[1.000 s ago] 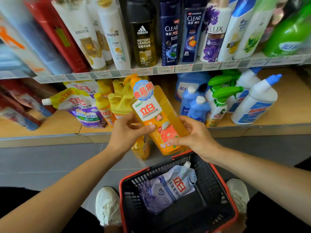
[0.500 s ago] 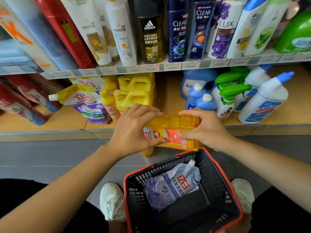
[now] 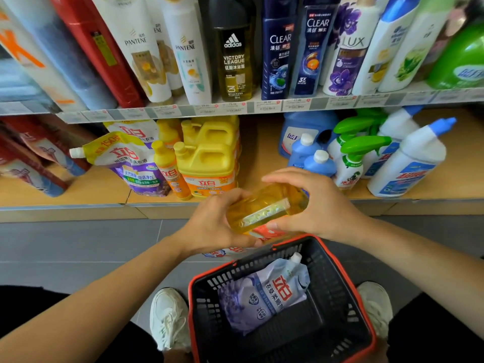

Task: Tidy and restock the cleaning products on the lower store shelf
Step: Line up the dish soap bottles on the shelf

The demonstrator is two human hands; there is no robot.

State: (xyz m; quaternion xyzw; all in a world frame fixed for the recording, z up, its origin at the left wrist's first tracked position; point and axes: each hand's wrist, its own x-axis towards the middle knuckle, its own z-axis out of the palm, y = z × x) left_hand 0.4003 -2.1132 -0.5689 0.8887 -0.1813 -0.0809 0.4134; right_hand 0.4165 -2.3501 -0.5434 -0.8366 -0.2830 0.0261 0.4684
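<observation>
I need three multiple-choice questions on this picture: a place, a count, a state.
1. Where is the pale purple soft refill pouch? A on the floor; B in the black plastic basket with red rim; C in a box.
2. How many small blue bottles with white caps stand on the wooden lower shelf? A two; B five; C none.
3. The clear yellow detergent bottle is: A standing on the shelf; B in the basket; C held sideways.
B, it lies inside; A, two caps show; C, left hand and right hand grip it.

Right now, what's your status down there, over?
Left hand and right hand grip yellow bottle, sideways, not shelved. Shelf gap beside yellow jugs unblocked.
</observation>
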